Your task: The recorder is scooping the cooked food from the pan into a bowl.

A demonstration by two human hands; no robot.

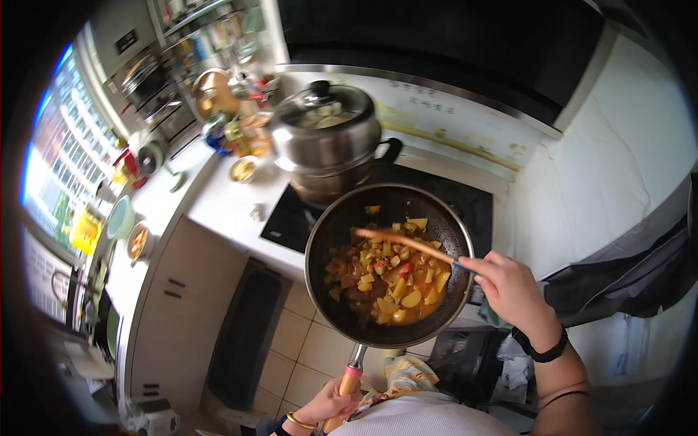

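My left hand point(334, 399) grips the orange wooden handle point(350, 383) of a dark wok point(318, 305), which appears held out in front of the cooktop. Inside the wok lies a stew of diced yellow pieces point(390, 297), probably potato, with bits of red in orange-brown sauce. Over the right rim reaches my right hand point(510, 289), closed around the dark end of a wooden spatula point(406, 241). The spatula's far end is at the upper left of the food; whether it touches the food I cannot tell.
A stainless-steel steamer pot point(327, 144) with a glass lid stands on the black cooktop point(469, 191). On the white counter to its left are a bowl of chopped food point(244, 169) and several condiment containers point(232, 133). A range hood point(436, 49) hangs above. Black bags point(463, 349) lie below right.
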